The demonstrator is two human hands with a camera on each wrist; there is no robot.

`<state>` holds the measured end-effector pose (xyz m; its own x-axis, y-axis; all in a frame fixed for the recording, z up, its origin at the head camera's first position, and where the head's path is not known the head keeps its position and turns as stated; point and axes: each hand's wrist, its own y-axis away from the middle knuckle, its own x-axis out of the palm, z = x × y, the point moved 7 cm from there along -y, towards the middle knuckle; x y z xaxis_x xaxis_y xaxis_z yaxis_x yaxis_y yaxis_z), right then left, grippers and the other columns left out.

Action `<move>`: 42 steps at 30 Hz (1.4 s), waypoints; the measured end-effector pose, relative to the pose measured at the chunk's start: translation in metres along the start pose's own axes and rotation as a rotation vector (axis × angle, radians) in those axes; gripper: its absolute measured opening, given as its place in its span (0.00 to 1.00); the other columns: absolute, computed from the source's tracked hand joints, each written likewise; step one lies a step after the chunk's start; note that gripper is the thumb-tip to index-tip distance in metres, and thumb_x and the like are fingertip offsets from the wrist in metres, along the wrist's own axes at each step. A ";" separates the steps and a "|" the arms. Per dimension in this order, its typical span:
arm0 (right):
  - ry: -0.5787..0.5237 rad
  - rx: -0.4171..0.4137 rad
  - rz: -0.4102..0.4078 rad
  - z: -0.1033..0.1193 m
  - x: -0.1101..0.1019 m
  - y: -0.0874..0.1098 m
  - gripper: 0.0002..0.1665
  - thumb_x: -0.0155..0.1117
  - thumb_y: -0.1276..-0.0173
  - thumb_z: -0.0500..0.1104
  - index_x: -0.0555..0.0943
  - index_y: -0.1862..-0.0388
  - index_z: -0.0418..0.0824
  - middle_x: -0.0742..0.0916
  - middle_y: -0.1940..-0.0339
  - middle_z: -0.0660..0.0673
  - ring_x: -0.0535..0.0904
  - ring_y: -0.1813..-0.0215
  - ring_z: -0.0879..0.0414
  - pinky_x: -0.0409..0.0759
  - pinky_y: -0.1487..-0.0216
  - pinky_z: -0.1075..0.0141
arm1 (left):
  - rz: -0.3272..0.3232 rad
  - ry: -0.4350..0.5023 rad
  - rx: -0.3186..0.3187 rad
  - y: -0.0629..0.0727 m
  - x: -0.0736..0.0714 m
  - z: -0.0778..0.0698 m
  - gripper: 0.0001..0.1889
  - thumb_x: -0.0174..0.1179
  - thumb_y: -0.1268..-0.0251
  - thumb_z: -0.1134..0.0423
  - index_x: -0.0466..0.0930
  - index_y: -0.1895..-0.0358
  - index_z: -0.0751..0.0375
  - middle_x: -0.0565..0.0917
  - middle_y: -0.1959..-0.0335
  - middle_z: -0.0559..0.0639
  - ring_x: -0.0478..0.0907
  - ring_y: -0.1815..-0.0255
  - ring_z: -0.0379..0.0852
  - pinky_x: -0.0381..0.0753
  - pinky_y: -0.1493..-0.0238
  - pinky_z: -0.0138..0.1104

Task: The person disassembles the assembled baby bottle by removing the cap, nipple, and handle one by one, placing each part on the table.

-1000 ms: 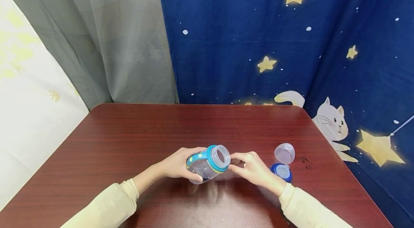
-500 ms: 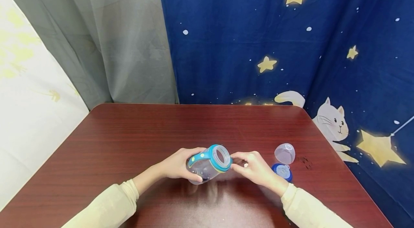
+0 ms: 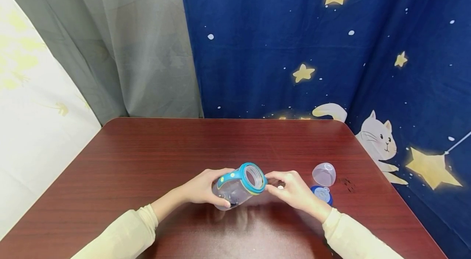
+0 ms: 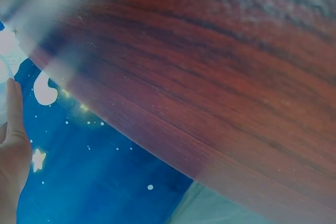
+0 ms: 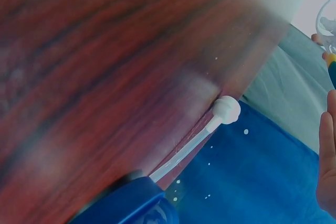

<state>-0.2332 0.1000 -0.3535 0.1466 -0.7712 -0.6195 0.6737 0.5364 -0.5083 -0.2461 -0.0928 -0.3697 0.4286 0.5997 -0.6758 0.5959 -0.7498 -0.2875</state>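
A clear baby bottle (image 3: 235, 194) lies tilted, its open mouth towards the right. My left hand (image 3: 204, 187) grips the bottle's body, thumb in front and fingers behind. A teal handle ring (image 3: 254, 183) with yellow dots sits round the bottle's mouth end. My right hand (image 3: 290, 189) pinches the ring's right edge between thumb and fingers; part of that grip is hidden. Close to the right wrist lies a blue lid (image 3: 321, 194). In the right wrist view, a straw (image 5: 184, 153) runs from it to a white ball (image 5: 227, 109).
A clear dome cap (image 3: 324, 174) stands behind the blue lid. Dark specks (image 3: 347, 184) mark the table to its right. The brown table (image 3: 165, 140) ends at a grey curtain (image 3: 154, 46) and a blue starry curtain (image 3: 272, 46).
The handle ring has slid along the neck towards the bottle's mouth, and the threaded neck no longer sticks out past it. My right hand has shifted slightly right; my left hand holds still.
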 end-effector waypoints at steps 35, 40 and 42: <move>0.123 -0.095 -0.085 0.010 -0.033 -0.002 0.14 0.69 0.51 0.37 0.81 0.63 0.44 0.83 0.74 0.58 0.78 0.72 0.66 0.74 0.73 0.71 | -0.016 -0.052 0.001 0.002 0.001 0.000 0.31 0.70 0.64 0.48 0.69 0.51 0.50 0.77 0.66 0.38 0.74 0.68 0.35 0.73 0.68 0.29; 0.118 -0.119 -0.088 0.013 -0.038 -0.003 0.16 0.70 0.53 0.34 0.80 0.63 0.43 0.83 0.74 0.56 0.78 0.72 0.65 0.74 0.74 0.72 | -0.004 -0.066 -0.006 0.003 0.002 0.002 0.29 0.68 0.62 0.45 0.69 0.54 0.48 0.76 0.69 0.36 0.73 0.70 0.33 0.73 0.70 0.27; 0.124 -0.116 -0.091 0.012 -0.040 -0.004 0.16 0.70 0.54 0.33 0.80 0.63 0.43 0.82 0.75 0.56 0.78 0.72 0.65 0.75 0.74 0.70 | 0.002 -0.065 -0.015 0.003 0.002 0.003 0.30 0.68 0.62 0.44 0.69 0.53 0.48 0.76 0.69 0.36 0.73 0.70 0.33 0.73 0.70 0.27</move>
<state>-0.2328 0.1246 -0.3198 -0.0063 -0.7737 -0.6335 0.5914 0.5079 -0.6263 -0.2457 -0.0944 -0.3744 0.3847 0.5784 -0.7193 0.6057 -0.7463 -0.2762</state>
